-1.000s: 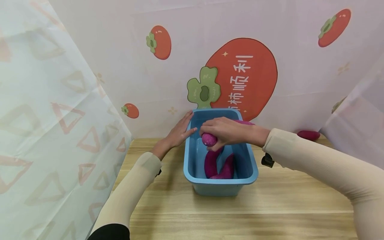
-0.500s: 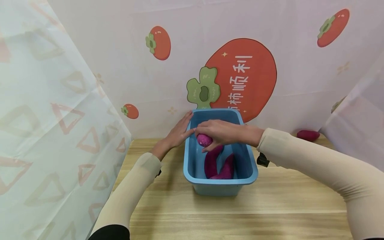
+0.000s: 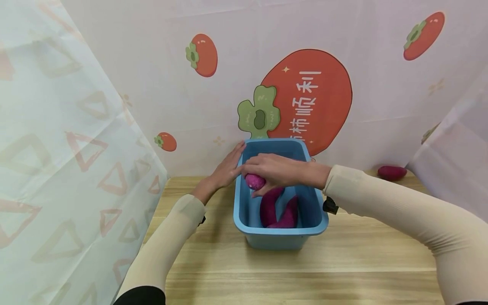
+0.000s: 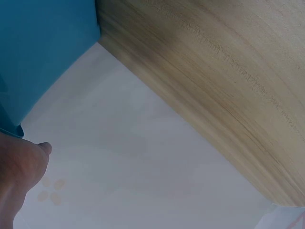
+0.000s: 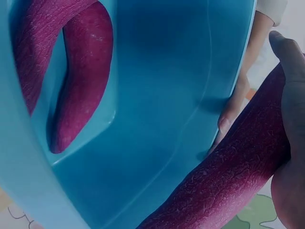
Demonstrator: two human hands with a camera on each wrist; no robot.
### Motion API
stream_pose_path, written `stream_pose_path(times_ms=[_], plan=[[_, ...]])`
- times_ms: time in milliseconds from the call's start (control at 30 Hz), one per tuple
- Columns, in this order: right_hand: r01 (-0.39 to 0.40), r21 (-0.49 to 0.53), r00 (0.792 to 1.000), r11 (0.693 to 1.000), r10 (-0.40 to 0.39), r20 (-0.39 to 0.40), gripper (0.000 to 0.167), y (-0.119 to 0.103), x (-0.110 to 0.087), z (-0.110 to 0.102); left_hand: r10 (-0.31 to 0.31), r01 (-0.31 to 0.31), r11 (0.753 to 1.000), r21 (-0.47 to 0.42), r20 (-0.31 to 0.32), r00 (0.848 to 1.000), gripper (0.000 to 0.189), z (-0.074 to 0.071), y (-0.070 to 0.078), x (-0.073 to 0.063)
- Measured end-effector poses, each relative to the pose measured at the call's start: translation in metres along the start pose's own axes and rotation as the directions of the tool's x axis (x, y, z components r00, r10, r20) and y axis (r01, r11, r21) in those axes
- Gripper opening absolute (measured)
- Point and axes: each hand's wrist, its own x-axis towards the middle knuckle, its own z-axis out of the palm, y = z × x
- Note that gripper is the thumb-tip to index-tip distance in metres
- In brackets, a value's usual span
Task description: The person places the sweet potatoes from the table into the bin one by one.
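My right hand point(image 3: 272, 169) grips a long purple-red sweet potato point(image 3: 254, 181) above the blue plastic tub point(image 3: 276, 241), with its rounded end showing below the fingers. In the right wrist view the held sweet potato point(image 5: 214, 176) slants across the tub's far part, with the thumb and palm point(image 5: 293, 129) around it. Two curved sweet potatoes point(image 3: 268, 207) lie inside the tub near its front. My left hand point(image 3: 225, 167) rests with straight fingers on the tub's left rim, its thumb over the edge. Only part of this hand shows in the left wrist view.
One more sweet potato point(image 3: 392, 173) lies on the wooden table point(image 3: 305, 271) at the back right, by the wall. A white printed cloth point(image 3: 213, 106) stands behind the tub, with others at the left and right sides.
My right hand has moved left and slightly down over the tub with the sweet potato, coming close to the left thumb. The left hand and the tub have stayed put.
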Motion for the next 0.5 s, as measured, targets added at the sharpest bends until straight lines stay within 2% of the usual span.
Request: stream_pose_path(times_ms=[200,433,500], plan=[[-0.001,0.014,1.0,1.0,0.001,-0.012,0.063,-0.003,0.002,0.001,-0.008,0.008,1.0,-0.004,0.001,1.0,0.115,0.001,0.0,0.0],[-0.027,0.079,1.0,0.996,0.026,0.013,0.055,-0.001,-0.001,0.01,-0.01,0.01,1.0,-0.002,0.009,1.0,0.094,0.001,-0.004,0.0],[-0.036,0.078,0.999,0.996,0.036,0.01,0.056,0.002,-0.002,0.011,-0.011,0.011,1.0,-0.002,0.01,1.0,0.093,0.001,-0.004,0.0]])
